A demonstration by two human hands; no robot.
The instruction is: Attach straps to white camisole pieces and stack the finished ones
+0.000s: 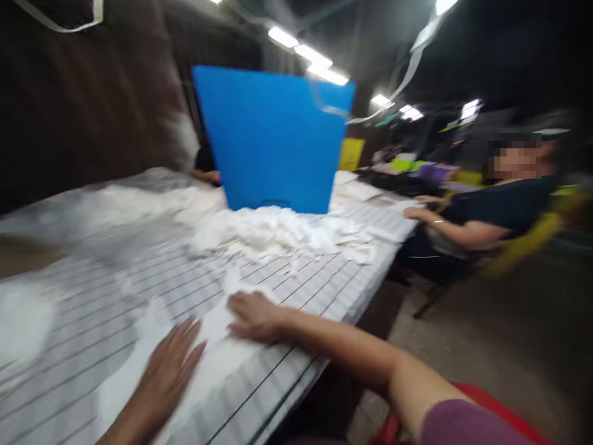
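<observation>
A flat white piece of cloth (217, 355) lies on the striped table cover (296, 293) in front of me. My left hand (171, 368) rests on its near left part, palm down with the fingers stretched out and slightly apart. Farther up, at the cloth's right side, my right hand (254, 315) lies flat with its fingers pointing left. Neither hand grips anything that I can see. Motion blur softens the cloth's edges.
Behind the cloth is a heap of white pieces (278, 232), with a large blue board (273, 139) standing behind it. Clear plastic (92, 204) covers white material at the left. Another white pile (23, 321) is nearer. A co-worker (482, 216) sits at the table's right side.
</observation>
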